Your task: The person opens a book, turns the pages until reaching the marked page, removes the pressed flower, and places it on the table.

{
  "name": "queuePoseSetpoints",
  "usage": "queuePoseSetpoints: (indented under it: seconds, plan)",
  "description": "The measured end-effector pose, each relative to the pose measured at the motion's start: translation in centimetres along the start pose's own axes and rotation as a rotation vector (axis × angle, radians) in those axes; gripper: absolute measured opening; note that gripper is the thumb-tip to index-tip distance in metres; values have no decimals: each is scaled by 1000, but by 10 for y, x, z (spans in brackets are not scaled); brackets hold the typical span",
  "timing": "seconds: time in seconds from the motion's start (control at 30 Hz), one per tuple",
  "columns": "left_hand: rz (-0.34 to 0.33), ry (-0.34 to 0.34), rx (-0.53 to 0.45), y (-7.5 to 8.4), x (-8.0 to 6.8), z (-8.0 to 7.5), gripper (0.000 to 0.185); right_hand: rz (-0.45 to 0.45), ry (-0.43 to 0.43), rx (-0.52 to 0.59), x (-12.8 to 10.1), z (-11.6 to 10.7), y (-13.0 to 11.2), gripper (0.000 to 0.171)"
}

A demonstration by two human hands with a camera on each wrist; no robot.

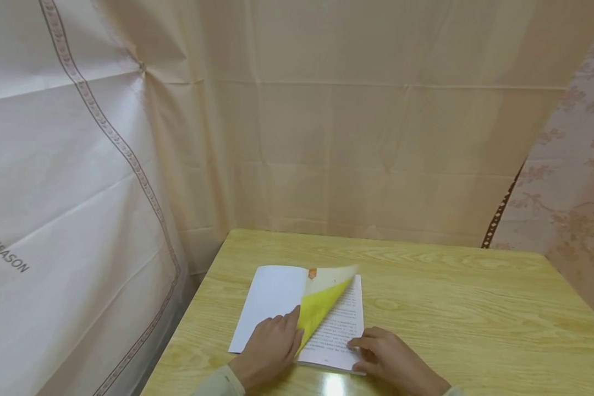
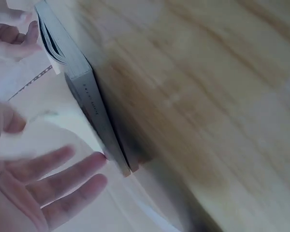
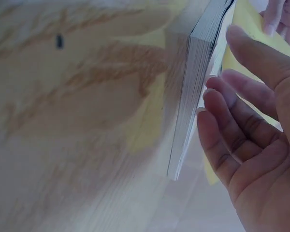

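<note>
A book (image 1: 336, 335) lies open on the wooden table, its white inside cover (image 1: 275, 294) spread out to the left. Across it a yellow leaf (image 1: 322, 308) is lifted and folded diagonally, uncovering a page of printed text. My left hand (image 1: 269, 346) rests over the inner part of the spread, fingertips touching the yellow leaf's lower edge. In the left wrist view that hand's fingers (image 2: 70, 186) reach out fairly straight beside the book's spine (image 2: 94, 106). My right hand (image 1: 388, 355) touches the lower right of the text page; its fingers (image 3: 215, 142) bend slightly beside the page block (image 3: 186, 111), thumb apart.
The table (image 1: 455, 308) has a wood-grain top, which extends well to the right of the book. A beige cloth (image 1: 356, 137) hangs behind it. White printed cloth (image 1: 79, 231) hangs at the left, and a floral cloth (image 1: 574, 181) at the right.
</note>
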State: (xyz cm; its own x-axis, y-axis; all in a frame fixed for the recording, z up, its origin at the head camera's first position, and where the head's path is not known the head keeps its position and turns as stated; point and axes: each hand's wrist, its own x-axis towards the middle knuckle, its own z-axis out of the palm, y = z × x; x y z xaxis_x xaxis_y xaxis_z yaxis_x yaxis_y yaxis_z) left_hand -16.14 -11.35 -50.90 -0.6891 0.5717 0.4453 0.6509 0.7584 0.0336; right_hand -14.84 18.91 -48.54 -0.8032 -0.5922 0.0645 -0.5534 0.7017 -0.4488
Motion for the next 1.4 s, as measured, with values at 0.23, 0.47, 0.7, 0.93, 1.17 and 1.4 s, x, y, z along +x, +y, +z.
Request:
queuePoseSetpoints:
  seconds: [0.23,0.47,0.7,0.93,1.17,1.4]
  plan:
    - [-47,156,34,-6,-1,2,80,55,-66,-60,1,-2,-2,43]
    - [26,174,101,-12,0,4,57,58,-63,-81,-1,-1,-3,44]
    - [127,93,113,-11,-1,5,40,37,-63,-94,-2,0,-2,40]
    - [178,1,114,-11,-7,3,33,-12,-67,-81,-2,-4,-2,38]
    - [153,-27,74,-11,-10,5,9,2,-95,-35,0,-5,0,36]
    - [124,-101,54,-12,-12,6,27,1,-106,3,2,-5,2,34]
